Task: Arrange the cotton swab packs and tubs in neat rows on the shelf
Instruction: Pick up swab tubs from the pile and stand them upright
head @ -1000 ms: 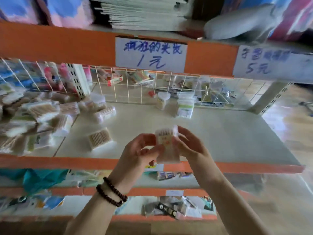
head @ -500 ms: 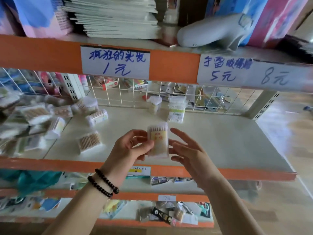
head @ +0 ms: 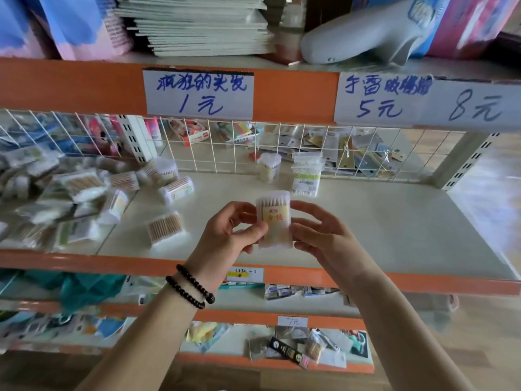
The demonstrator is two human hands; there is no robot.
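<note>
Pinched between the thumb and fingers of the left hand, a clear swab tub stands upright in the air above the front edge of the shelf, its yellow label facing the camera. The right hand is loosely spread, its fingertips touching the tub's right side without closing around it. A double strand of dark beads circles the left wrist.

At the back edge of the shelf, against the wire grid, a heart-lidded tub stands upright just beside a flat swab pack that leans against the grid. Toward the left edge lies an untidy heap of packs, with a few tubs on their sides at its fringe. One pack of wooden-stemmed swabs lies alone near the front edge, left of the hands. The right half of the shelf is bare. Handwritten price signs hang on the orange rail above.
</note>
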